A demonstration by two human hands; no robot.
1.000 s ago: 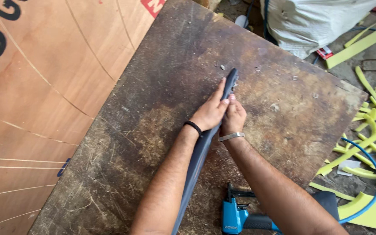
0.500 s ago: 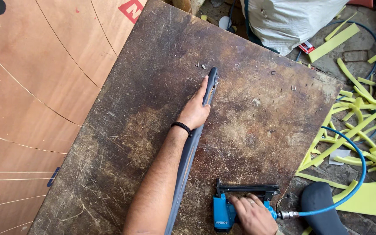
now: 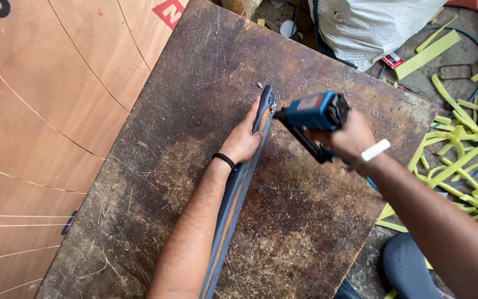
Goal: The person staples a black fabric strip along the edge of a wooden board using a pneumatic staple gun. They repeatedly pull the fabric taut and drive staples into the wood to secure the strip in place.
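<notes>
Clasped around a blue staple gun [image 3: 313, 113], the right hand [image 3: 349, 138] holds its nose against the upper end of a long dark strip [image 3: 233, 199]. Pressing flat, fingers extended, the left hand [image 3: 243, 141] pins that strip on the scuffed brown board [image 3: 156, 166]. Yellow offcuts [image 3: 460, 160] litter the floor to the right.

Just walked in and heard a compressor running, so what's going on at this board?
A person is working over a worn dark board. The left hand presses a long dark strip flat against it, near the strip's far end. The right hand grips a blue staple gun, its nose brought close to that end beside the left fingers. A few loose staples lie on the board nearby. Yellow offcut strips are heaped on the floor at the right, with a white sack beyond the board.
</notes>
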